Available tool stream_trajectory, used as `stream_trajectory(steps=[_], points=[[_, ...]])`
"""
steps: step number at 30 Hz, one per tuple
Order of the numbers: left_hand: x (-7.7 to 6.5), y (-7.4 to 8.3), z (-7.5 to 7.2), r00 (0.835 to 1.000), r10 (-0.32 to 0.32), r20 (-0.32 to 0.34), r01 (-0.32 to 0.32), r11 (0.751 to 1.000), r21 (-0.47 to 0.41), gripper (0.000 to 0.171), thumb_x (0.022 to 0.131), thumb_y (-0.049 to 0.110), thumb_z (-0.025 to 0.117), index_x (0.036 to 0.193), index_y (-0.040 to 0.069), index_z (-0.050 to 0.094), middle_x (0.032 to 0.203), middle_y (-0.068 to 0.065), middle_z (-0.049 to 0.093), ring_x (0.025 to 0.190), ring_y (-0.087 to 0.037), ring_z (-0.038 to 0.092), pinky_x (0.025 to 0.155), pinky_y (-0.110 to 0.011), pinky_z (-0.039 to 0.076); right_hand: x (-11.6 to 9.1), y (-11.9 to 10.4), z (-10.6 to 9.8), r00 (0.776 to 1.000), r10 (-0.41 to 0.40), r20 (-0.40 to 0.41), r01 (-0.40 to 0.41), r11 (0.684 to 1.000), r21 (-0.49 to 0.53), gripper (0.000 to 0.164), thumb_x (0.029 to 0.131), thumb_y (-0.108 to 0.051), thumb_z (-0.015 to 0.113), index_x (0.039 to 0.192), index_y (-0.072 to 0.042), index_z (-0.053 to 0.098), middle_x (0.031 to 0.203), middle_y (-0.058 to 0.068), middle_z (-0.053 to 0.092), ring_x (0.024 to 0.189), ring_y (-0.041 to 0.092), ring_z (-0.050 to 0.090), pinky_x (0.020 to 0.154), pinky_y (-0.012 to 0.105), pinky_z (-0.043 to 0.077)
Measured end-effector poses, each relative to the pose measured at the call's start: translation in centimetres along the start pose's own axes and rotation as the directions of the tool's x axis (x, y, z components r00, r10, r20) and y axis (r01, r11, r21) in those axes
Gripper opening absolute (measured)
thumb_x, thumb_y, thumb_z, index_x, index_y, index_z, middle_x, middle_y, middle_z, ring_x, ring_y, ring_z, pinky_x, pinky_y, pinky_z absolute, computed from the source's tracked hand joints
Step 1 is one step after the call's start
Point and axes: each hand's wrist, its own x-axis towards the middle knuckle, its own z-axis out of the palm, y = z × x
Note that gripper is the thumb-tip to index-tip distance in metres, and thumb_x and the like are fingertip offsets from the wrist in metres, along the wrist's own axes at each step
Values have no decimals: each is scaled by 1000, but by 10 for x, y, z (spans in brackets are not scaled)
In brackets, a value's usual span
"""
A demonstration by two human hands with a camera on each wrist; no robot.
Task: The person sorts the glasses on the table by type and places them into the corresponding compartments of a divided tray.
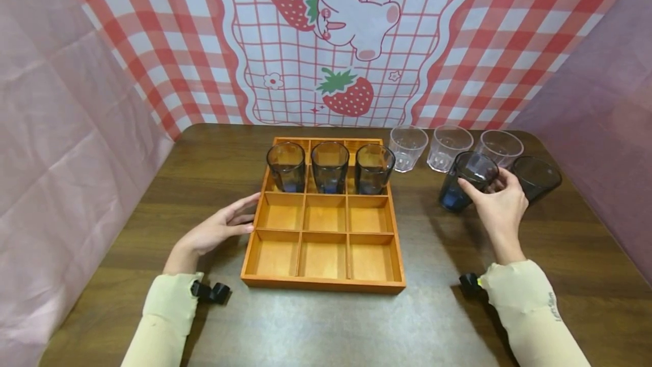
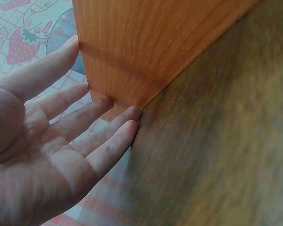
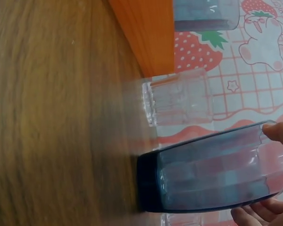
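My right hand (image 1: 500,208) pinches a dark blue-tinted glass (image 3: 212,174) near its rim, thumb on one side and fingers on the other. The glass tilts slightly, right of the wooden compartment tray; whether its base touches the table I cannot tell. Fingers spread and nearly straight, my left hand (image 1: 216,230) touches the left wall of the wooden tray (image 1: 326,284). Three tinted glasses, a left one (image 1: 286,171), a middle one (image 1: 330,171) and a right one (image 1: 373,171), stand upright in the tray's far row. The middle and near rows hold nothing.
Behind the held glass stand three clear glasses: one by the tray (image 1: 407,149), a middle one (image 1: 448,149) and a right one (image 1: 500,149), partly hidden. Another dark glass (image 1: 537,177) stands right of my right hand. A checked cloth (image 1: 193,44) hangs behind the table.
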Motion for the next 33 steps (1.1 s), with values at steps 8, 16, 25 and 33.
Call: stream_trajectory(steps=[8, 16, 25, 33], points=[[-1, -1, 0, 1000, 7, 6, -7, 1000, -21, 73, 96, 11, 59, 156, 10, 17, 163, -18, 12, 141, -48, 28, 112, -58, 32, -5, 2, -1, 998, -59, -25, 59, 998, 7, 72, 71, -33, 84, 131, -4, 57, 123, 16, 65, 80, -17, 43, 72, 1, 37], [0, -2, -1, 1000, 9, 7, -8, 1000, -18, 72, 96, 12, 58, 156, 10, 18, 163, -17, 13, 141, -48, 29, 111, -57, 33, -14, -9, -6, 996, -84, 37, 80, 994, 79, 68, 69, -26, 87, 128, -5, 60, 120, 20, 66, 72, -23, 47, 68, -2, 41], [-1, -2, -2, 1000, 5, 2, -5, 1000, -16, 74, 96, 16, 60, 156, 11, 18, 162, -18, 14, 141, -48, 29, 111, -57, 33, -36, -35, -11, 984, -88, 156, 54, 976, 209, 66, 70, -11, 86, 130, -7, 59, 108, -10, 62, 92, -12, 56, 75, 1, 47], [-1, 0, -1, 1000, 0, -2, 0, 1000, -10, 72, 96, 13, 58, 156, 10, 18, 162, -18, 14, 141, -48, 28, 111, -57, 34, -53, -57, -9, 958, -161, 238, 92, 957, 275, 65, 70, -2, 84, 130, -4, 59, 106, -18, 59, 97, -11, 56, 77, 2, 47]])
